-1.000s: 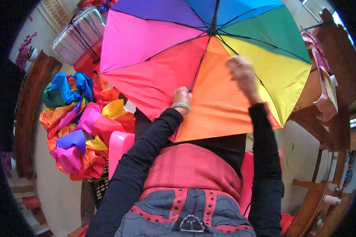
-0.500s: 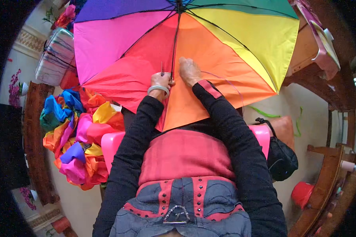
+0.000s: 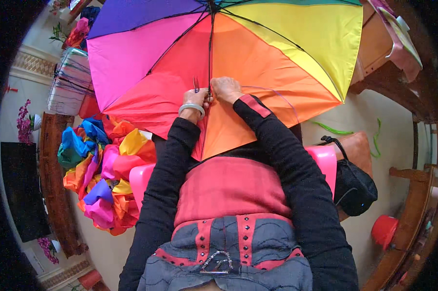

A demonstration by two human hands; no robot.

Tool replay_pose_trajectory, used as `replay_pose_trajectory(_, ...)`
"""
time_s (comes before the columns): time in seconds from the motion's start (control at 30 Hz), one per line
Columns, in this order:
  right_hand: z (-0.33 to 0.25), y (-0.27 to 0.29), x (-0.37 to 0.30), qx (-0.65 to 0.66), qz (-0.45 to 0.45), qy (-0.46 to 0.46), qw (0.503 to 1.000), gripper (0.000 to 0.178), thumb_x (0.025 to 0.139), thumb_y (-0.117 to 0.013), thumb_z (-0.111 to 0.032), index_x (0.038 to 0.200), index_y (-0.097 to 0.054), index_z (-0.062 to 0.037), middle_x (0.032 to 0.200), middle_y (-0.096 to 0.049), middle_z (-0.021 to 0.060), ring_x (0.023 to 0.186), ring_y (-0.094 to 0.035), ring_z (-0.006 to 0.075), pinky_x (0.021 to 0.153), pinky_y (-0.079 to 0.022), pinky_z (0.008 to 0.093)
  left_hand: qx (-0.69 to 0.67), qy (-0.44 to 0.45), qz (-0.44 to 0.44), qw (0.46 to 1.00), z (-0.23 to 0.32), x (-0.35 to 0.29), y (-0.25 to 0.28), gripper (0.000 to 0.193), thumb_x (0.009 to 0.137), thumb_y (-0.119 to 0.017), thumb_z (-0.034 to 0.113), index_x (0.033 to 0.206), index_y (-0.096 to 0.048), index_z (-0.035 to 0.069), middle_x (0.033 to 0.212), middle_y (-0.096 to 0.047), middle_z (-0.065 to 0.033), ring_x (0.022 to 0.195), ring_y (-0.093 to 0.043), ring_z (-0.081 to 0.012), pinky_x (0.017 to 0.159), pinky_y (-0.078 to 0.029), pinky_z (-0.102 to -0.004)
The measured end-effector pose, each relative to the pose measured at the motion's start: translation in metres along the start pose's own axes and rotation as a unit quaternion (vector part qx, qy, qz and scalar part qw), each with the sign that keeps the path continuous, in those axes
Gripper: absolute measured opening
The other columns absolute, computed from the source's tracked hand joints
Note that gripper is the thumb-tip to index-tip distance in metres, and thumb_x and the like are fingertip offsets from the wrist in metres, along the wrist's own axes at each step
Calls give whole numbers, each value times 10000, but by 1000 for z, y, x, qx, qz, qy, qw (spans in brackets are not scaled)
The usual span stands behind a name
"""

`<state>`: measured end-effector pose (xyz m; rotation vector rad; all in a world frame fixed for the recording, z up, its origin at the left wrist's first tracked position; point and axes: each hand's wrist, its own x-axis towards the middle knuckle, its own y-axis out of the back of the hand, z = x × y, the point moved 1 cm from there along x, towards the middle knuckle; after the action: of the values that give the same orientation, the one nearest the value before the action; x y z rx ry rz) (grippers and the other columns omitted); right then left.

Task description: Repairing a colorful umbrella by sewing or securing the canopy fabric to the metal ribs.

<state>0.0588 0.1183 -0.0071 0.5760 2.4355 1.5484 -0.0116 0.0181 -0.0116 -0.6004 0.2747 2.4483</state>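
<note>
An open rainbow umbrella (image 3: pixel 257 63) lies inside up across my lap, its black ribs showing. My left hand (image 3: pixel 195 98), with a pale bangle at the wrist, is closed at the black rib (image 3: pixel 210 53) beside the red panel (image 3: pixel 180 72). Two thin dark points of what look like thread snips (image 3: pixel 195 83) stick up from it. Against the same rib, on the orange panel (image 3: pixel 257 111), my right hand (image 3: pixel 227 89) is closed in a pinch. A purple thread (image 3: pixel 277 92) runs from under it across the orange cloth; any needle is too small to see.
Crumpled multicoloured cloth (image 3: pixel 102 179) is heaped on my left. I sit on a pink chair (image 3: pixel 324 162); a black bag (image 3: pixel 352 186) hangs on the right. Green strips (image 3: pixel 333 128) and a red bucket (image 3: pixel 385 232) are on the floor near wooden furniture (image 3: pixel 408 213).
My right hand has come down and left, from above the orange panel to the rib beside my left hand. My left hand stays at the rib. The whole view has shifted slightly.
</note>
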Motion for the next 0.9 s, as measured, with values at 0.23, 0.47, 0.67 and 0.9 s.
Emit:
replay_pose_trajectory(0.23, -1, -3, 2, 44, 30, -9, 999, 184, 708, -496, -165, 769, -614, -38, 769, -589, 188, 738, -586, 314, 621, -474, 413, -50, 18, -42, 998, -3, 4, 4, 138, 771, -543, 149, 706, -537, 27, 603, -549, -45, 437, -491, -111, 329, -336, -179)
replay_pose_trajectory(0.47, 2, -1, 3, 42, 53, 31, 997, 168, 704, -486, -144, 732, -620, -44, 767, -588, 178, 726, -579, 325, 619, -473, 404, -76, 13, -21, 997, 1, 0, -2, 137, 781, -518, 138, 725, -504, 14, 601, -543, -61, 423, -496, -128, 313, -334, -186)
replay_pose_trajectory(0.67, 24, -12, 8, 148, 40, 13, 988, 114, 651, -556, -126, 710, -607, -43, 623, -571, 178, 593, -574, 300, 546, -457, 377, -124, 64, 73, 987, 1, -3, -4, 116, 792, -452, 92, 775, -467, -21, 617, -543, -94, 449, -518, -154, 318, -347, -197)
replay_pose_trajectory(0.9, 34, -26, 18, 195, 31, 21, 980, 109, 645, -552, -118, 693, -614, -42, 605, -579, 137, 537, -573, 238, 486, -448, 351, -131, 60, 27, 989, 4, -4, 0, 121, 801, -435, 94, 745, -449, -12, 621, -545, -116, 444, -524, -171, 318, -358, -207)
